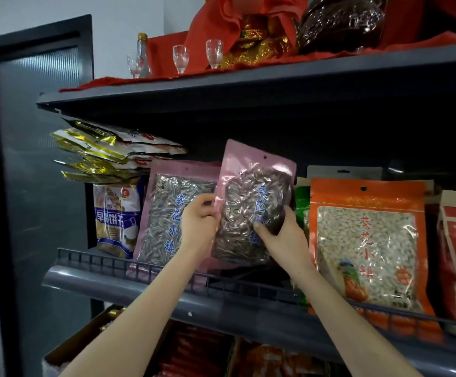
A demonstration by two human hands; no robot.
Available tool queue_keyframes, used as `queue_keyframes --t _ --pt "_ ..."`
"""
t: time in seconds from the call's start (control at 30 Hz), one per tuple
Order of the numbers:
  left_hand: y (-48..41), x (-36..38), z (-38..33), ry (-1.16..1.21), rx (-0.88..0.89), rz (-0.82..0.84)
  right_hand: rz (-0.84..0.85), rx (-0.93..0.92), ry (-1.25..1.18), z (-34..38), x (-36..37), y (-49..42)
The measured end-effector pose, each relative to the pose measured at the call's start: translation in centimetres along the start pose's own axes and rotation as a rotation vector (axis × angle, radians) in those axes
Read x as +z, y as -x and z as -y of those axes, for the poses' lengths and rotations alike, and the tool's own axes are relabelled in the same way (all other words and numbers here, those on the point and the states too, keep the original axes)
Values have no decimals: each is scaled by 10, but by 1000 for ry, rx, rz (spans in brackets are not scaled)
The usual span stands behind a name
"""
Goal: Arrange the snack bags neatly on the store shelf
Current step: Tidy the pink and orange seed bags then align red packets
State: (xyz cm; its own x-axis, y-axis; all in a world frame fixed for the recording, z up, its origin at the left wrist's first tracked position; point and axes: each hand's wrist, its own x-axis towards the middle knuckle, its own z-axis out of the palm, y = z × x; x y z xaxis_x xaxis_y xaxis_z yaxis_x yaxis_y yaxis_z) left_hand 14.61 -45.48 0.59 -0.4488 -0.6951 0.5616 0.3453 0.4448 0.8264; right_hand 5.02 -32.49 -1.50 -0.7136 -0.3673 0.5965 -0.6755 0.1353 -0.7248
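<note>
Both bare hands hold a pink plastic bag of dark sunflower seeds [254, 202] upright above the grey metal shelf's wire front rail [150, 268]: the left hand [198, 224] pinches its edge at nine o'clock, and the right hand [281, 235] clamps its five o'clock corner, thumb pressed on the front. A matching pink seed bag [167, 210] stands just beside it at nine o'clock, an orange bag of pale seeds [365, 240] at three o'clock.
</note>
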Motion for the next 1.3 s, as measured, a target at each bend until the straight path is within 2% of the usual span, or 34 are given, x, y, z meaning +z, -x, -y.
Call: queue_keyframes --t 0.07,0.13,0.23,0.3,0.37,0.43,0.5,0.63,0.73,0.8,0.9,1.0,1.13,1.23,1.3 --pt "-1 2 7 119 -52 -42 -48 -49 20 4 0 -6" --pt "-2 10 10 187 -77 -57 -130 -105 175 9 -2 -14" --pt "-9 19 8 225 -61 -45 -200 -95 426 16 -7 -24" --pt "-17 16 9 233 -66 -2 -268 -72 426 16 -13 -33" --pt "-20 11 13 208 -84 70 -306 -46 284 14 -18 -39" --pt "-21 8 18 91 -91 142 -299 -32 212 11 -21 -39" --pt "-24 7 17 -127 -33 191 -292 -24 244 11 -23 -36" --pt "-22 7 4 -613 130 259 -278 12 410 16 -18 -35" --pt "-17 8 7 -894 269 239 -253 69 552 17 -14 -36" --pt "-17 8 13 -913 335 258 -239 66 596 17 -14 -35" --pt "-17 11 23 -885 389 455 -234 4 624 16 -3 -36" --pt "-14 20 35 -989 381 609 -266 -32 666 12 13 -43" --pt "-15 30 47 -1190 449 594 -142 -53 777 -3 31 -34" --pt "-18 35 57 -1199 515 600 21 -28 766 -16 46 -14" --pt "-25 38 61 -1180 506 590 5 -31 697 -17 46 -14"
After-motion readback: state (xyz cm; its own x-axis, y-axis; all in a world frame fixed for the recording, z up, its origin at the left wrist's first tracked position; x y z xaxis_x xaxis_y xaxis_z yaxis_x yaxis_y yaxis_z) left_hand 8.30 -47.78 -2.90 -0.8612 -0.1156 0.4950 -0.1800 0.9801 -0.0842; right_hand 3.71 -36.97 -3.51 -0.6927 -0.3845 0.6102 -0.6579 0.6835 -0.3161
